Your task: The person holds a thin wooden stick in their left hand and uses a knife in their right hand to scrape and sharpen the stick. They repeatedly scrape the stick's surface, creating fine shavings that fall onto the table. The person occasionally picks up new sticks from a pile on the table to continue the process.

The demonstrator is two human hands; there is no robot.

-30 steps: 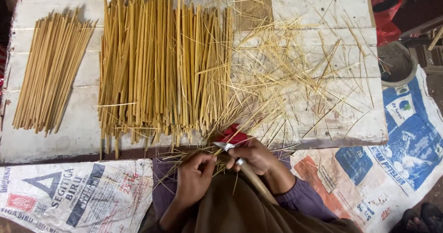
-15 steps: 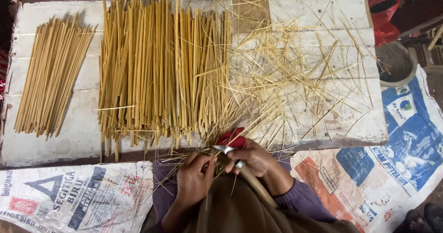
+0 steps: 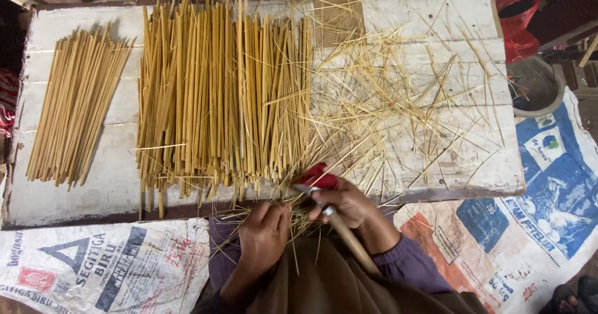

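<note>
My right hand [image 3: 349, 205] has its fingers wrapped tight around a knife [image 3: 324, 186] with a red end and a pale wooden handle that slants down toward five o'clock, past my wrist. My left hand [image 3: 265, 236] sits just beside it at nine o'clock, fingers curled in on a thin stick [image 3: 293, 196] at the near edge of the tabletop [image 3: 75, 196]; the stick is mostly hidden under my knuckles, so I cannot tell exactly how I pinch it. The two hands are nearly touching, right at the board's lower edge, above my lap.

At twelve o'clock from my hands lies the big pile of yellow sticks [image 3: 218, 96], laid side by side and running away from me, ends hanging slightly over the edge. At one to two o'clock, loose straw shavings [image 3: 398, 102] are scattered in every direction over the white planks. Well apart at ten o'clock rests a smaller bundle of sticks [image 3: 75, 108], tidy and slightly slanted.

Printed sacks [image 3: 93, 270] cover the floor at eight o'clock and at four o'clock. A round bucket [image 3: 536, 87] and a red bag [image 3: 517, 21] stand off the tabletop's far right corner, at two o'clock.
</note>
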